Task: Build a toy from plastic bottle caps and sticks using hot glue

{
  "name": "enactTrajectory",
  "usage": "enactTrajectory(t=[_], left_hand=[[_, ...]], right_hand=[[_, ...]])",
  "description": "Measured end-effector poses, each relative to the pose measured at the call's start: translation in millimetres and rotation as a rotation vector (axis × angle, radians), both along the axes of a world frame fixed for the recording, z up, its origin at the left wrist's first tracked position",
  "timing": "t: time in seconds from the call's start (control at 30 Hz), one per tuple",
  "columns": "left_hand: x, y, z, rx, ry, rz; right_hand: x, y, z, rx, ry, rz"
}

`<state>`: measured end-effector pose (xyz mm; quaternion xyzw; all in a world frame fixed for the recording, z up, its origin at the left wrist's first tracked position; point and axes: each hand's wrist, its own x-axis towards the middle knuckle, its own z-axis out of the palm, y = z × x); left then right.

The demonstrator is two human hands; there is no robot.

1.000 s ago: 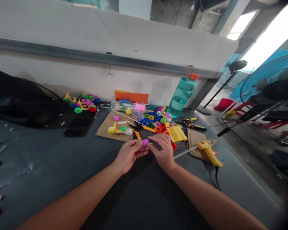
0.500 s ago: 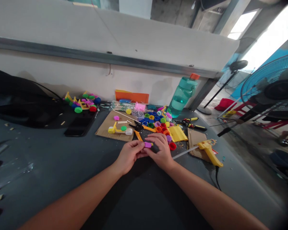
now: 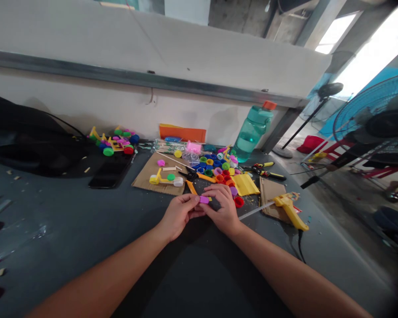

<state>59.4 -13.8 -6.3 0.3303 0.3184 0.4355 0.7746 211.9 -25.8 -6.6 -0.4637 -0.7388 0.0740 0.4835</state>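
Where hands [image 3: 179,216] meet, purple piece [image 3: 204,200], one end covered, underside hidden

Place: craft workshop | table [image 3: 69,229]: glue gun [image 3: 289,209], pliers [image 3: 206,178], bottle caps [image 3: 220,179] | around: pedestal fan [image 3: 384,124], concrete wall [image 3: 240,18]

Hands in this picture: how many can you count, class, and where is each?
2: the left hand pinches a purple piece; the right hand curls at that piece's other end. No others show.
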Motion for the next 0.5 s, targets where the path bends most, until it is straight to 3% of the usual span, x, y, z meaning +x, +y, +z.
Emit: enactTrajectory(t=[0.5], left_hand=[[2.3, -3.7, -0.4, 0.051, 0.083, 0.040]], right_hand=[[0.7, -1.2, 2.7, -0.023, 0.038, 0.029]])
